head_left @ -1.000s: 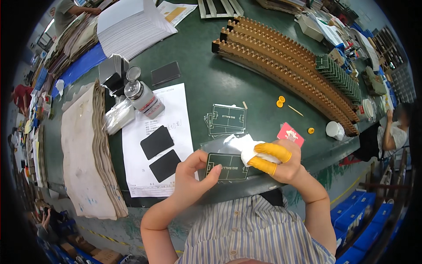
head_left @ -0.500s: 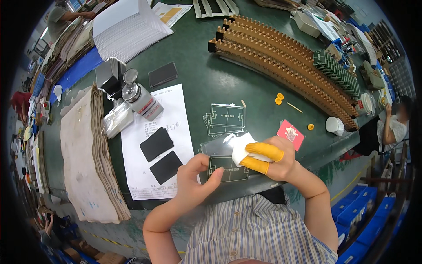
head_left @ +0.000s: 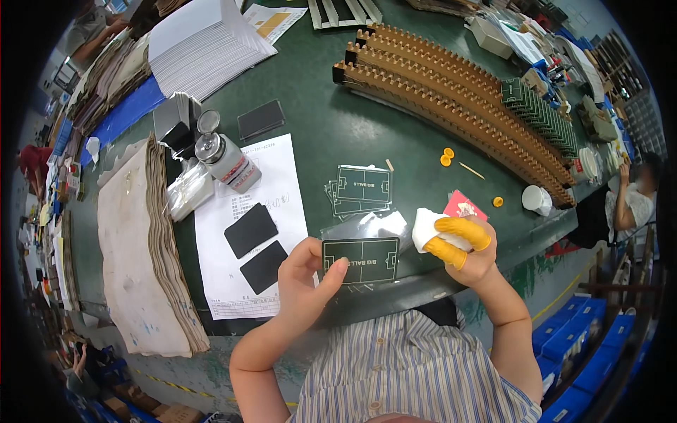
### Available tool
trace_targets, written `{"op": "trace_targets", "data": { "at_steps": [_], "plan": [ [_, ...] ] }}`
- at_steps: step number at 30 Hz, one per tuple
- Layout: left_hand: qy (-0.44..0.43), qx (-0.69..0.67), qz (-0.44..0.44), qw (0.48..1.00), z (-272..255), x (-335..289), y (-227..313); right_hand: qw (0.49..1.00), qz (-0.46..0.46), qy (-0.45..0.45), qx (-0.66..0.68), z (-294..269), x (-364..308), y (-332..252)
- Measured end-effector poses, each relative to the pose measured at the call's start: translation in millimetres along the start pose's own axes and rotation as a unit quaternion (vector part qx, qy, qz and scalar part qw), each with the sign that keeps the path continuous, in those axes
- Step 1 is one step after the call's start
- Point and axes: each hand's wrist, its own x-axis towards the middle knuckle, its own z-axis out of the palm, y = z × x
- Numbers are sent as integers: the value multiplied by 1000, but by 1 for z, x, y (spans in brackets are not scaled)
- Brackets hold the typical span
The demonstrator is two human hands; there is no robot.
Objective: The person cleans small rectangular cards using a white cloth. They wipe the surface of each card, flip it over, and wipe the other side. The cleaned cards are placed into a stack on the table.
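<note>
Between thumb and fingers, my left hand grips a dark green card with white playing-field lines, tilted up above the table's near edge. My right hand, with yellow finger cots on two fingers, closes on a wad of white cloth to the right of the card and apart from it. A clear plastic sheet lies just behind the held card. Farther back is a small pile of similar green cards. A red card lies partly hidden behind my right hand.
Two black cards rest on a printed sheet beside a metal-capped bottle. Long slotted wooden racks hold green cards at the right. Stacked boards stand left; a white cup sits right. Other people work around.
My right hand with the cloth has moved right, off the green card. My left hand has lifted and tilted the card, which now shows fully.
</note>
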Motion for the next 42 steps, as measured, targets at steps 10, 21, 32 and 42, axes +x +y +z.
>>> {"op": "trace_targets", "data": {
  "at_steps": [10, 21, 32, 42],
  "plan": [
    [-2, -5, -15, 1000, 2, 0, -2, 998, -23, -40, 47, 11, 11, -8],
    [-18, 5, -16, 1000, 3, -3, -2, 997, -25, -57, 44, 19, 19, -8],
    [-6, 8, 8, 1000, 3, -3, -2, 998, -29, -31, 35, 15, 17, -5],
    [-1, 16, 12, 1000, 3, -2, -4, 999, -4, 25, -27, 0, 11, -2]
  ]
}}
